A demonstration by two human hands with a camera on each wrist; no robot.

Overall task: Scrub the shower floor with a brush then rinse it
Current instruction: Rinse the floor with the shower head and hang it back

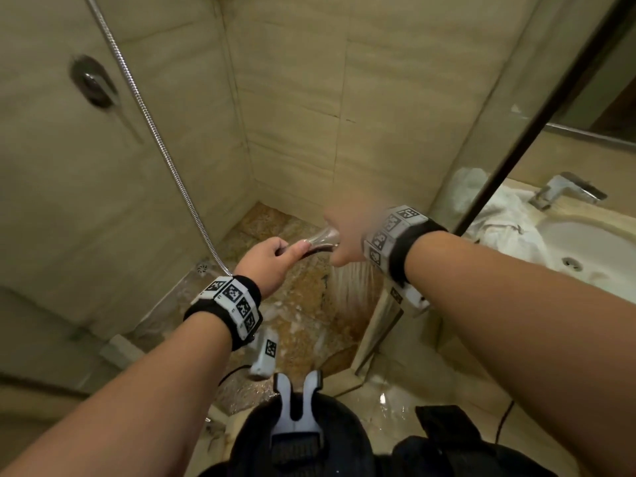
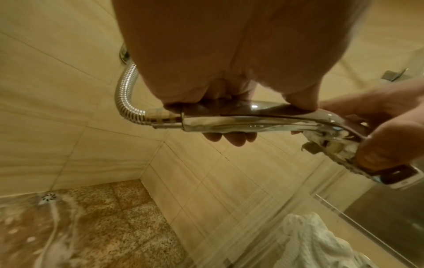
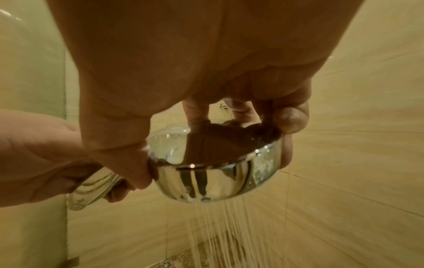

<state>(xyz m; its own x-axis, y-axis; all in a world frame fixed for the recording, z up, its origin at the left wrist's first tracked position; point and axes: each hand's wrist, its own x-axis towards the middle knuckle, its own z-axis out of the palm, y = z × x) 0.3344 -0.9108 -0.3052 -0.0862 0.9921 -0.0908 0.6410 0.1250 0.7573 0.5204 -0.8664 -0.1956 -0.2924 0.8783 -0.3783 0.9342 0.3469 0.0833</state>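
A chrome hand shower is held over the speckled brown shower floor. My left hand grips its handle. My right hand grips the round head from above, fingers curled over its rim. Water streams fall from the head onto the floor. White suds run across the wet floor toward the round drain. No brush is in view.
The metal hose hangs along the left tiled wall beside a wall control. A glass partition stands at right, with a washbasin, tap and white towel behind it.
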